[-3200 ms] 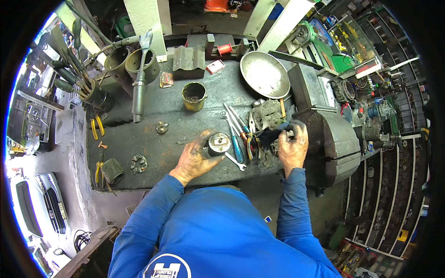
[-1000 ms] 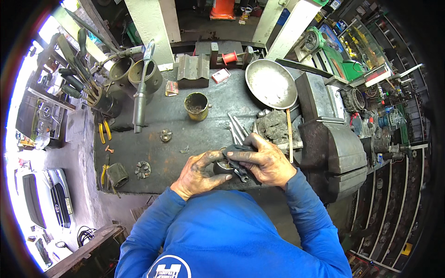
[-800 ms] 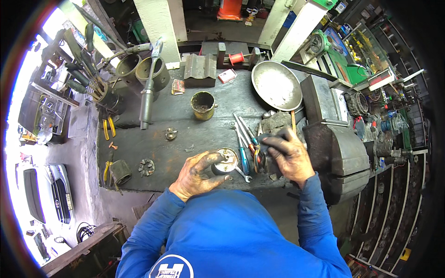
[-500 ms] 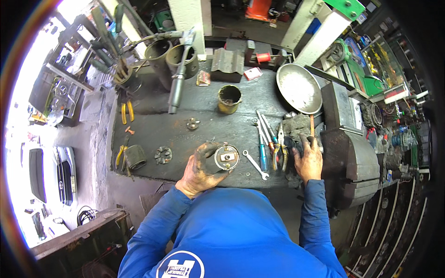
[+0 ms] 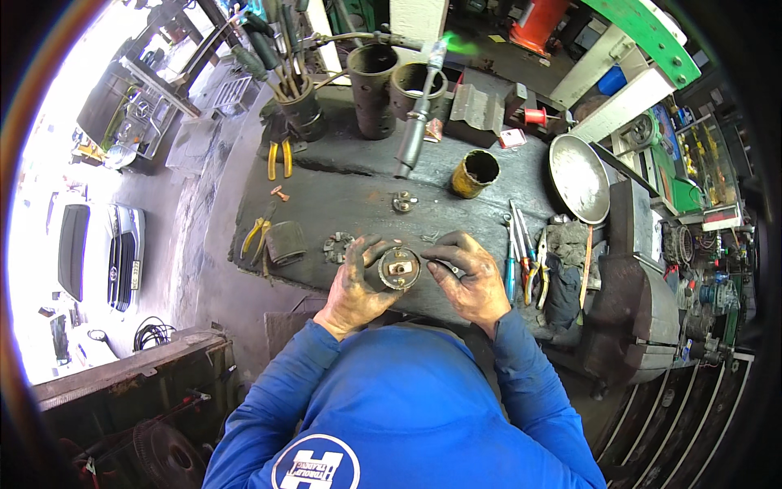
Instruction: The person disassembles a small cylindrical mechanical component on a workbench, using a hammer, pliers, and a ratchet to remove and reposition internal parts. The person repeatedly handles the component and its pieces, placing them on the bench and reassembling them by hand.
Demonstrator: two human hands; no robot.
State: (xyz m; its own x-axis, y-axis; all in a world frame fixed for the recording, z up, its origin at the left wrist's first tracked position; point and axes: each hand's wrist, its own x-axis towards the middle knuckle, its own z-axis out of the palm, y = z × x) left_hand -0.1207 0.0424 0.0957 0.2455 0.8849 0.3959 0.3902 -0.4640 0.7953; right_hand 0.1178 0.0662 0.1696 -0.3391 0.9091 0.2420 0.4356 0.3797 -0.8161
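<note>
My left hand is wrapped around the side of a round metal part, with a toothed-looking rim and a small block at its centre. Close on its right is my right hand, thumb and fingers curled toward the part. A small shiny bit of metal shows between them, too covered to name. The combination wrench seen earlier is not plainly visible now. Behind the left hand lies a small ring of dark segments. Farther back on the bench sits a small metal fitting.
Beside my right hand lie a blue screwdriver, pliers and a dark rag. A vise stands at the right. Farther back are a yellowed can, a metal bowl and a torch-like tool.
My right hand has come from the rag and tools on the right to beside the round part. My left hand still holds that part. The whole view has shifted.
</note>
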